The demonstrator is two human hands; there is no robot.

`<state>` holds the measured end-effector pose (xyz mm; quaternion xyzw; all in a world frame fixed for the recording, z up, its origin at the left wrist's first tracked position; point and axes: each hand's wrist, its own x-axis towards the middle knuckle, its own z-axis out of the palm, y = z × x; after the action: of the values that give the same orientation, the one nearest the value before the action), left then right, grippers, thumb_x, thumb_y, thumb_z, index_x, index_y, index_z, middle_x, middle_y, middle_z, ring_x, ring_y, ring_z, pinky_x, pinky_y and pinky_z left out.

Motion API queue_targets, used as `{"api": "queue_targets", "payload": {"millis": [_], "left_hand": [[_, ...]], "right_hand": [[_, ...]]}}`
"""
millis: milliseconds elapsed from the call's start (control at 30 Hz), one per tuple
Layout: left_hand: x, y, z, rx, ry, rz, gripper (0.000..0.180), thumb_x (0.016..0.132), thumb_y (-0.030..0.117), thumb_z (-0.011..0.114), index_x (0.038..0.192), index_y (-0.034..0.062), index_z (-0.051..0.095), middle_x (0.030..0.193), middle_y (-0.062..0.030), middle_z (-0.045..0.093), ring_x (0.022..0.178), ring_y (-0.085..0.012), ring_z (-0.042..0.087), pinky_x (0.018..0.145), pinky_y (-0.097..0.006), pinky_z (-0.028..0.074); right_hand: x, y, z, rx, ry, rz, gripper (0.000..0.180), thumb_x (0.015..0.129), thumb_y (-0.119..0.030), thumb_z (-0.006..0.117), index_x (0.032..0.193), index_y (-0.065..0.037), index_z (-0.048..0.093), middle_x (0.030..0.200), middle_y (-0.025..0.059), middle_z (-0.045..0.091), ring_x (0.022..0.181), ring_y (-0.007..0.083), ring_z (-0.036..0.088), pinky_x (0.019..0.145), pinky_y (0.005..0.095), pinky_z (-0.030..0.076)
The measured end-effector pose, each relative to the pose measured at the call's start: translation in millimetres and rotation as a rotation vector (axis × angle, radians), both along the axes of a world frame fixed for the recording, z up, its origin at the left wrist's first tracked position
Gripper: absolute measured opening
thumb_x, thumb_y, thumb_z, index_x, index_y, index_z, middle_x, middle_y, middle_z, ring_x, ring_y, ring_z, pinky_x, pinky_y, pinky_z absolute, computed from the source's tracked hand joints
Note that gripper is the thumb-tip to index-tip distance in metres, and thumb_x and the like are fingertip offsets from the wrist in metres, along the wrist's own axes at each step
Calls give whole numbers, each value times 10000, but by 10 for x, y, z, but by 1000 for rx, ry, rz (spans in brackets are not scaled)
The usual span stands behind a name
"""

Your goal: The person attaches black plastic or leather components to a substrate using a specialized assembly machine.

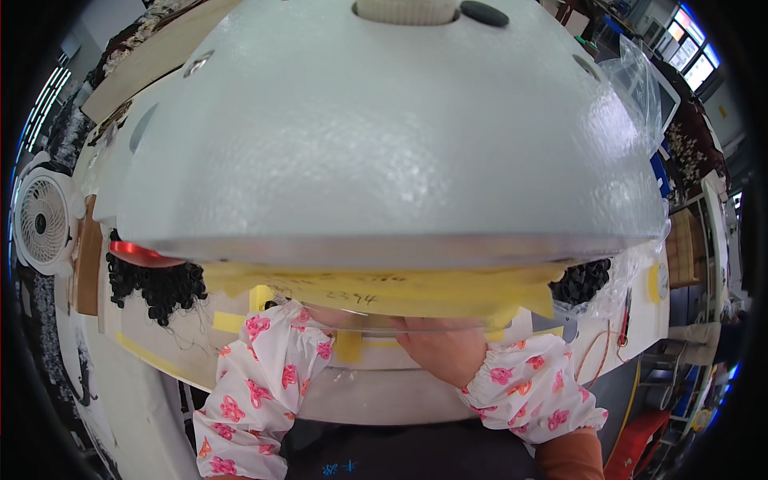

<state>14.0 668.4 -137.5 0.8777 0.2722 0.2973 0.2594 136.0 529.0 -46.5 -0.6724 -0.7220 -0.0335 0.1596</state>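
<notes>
A big white machine body point(384, 144), shaped like a sewing machine's arm, fills the upper middle and hides the work below it. Yellow tape point(384, 298) with handwriting hangs along its lower edge. Under that edge, only the back of my left hand point(330, 317) shows, its fingers covered. My right hand point(444, 349) also reaches in beneath the tape, palm side down, with its fingertips hidden. What either hand touches cannot be seen. White sleeve covers with pink flowers point(260, 392) reach up both forearms.
Bunches of black curly material lie on the left point(156, 286) and right point(582, 282) of the table. A red shiny part point(144, 254) sits by the machine's left end. Further left stands a white fan point(44, 220). Clear plastic point(636, 88) hangs at right, near an orange cord point(592, 352).
</notes>
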Motion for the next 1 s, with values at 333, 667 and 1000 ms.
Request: {"api": "queue_targets", "payload": {"millis": [333,667,1000], "left_hand": [[-42,-64,556,213,286,-25,180,835,164,545,972,85,631,960,-76,637,863,-258,602,716,-380,464],[-140,-440,910,334,65,-20,101,745,88,650,679,65,577,621,-63,574,555,-246,540,600,-355,388],[-762,-94,944,-417,-207,350,130,763,131,667,714,12,646,613,-87,579,507,-234,504,708,-348,375]], "right_hand": [[1,4,73,-6,36,-4,405,744,-285,628,1001,21,562,1089,172,556,1075,289,439,869,497,377],[225,-20,36,256,199,53,284,739,-176,642,968,-21,575,1018,119,564,949,267,515,783,375,421],[1403,-108,143,137,-284,-421,104,694,-98,664,773,-57,609,844,59,543,806,243,510,677,354,399]]}}
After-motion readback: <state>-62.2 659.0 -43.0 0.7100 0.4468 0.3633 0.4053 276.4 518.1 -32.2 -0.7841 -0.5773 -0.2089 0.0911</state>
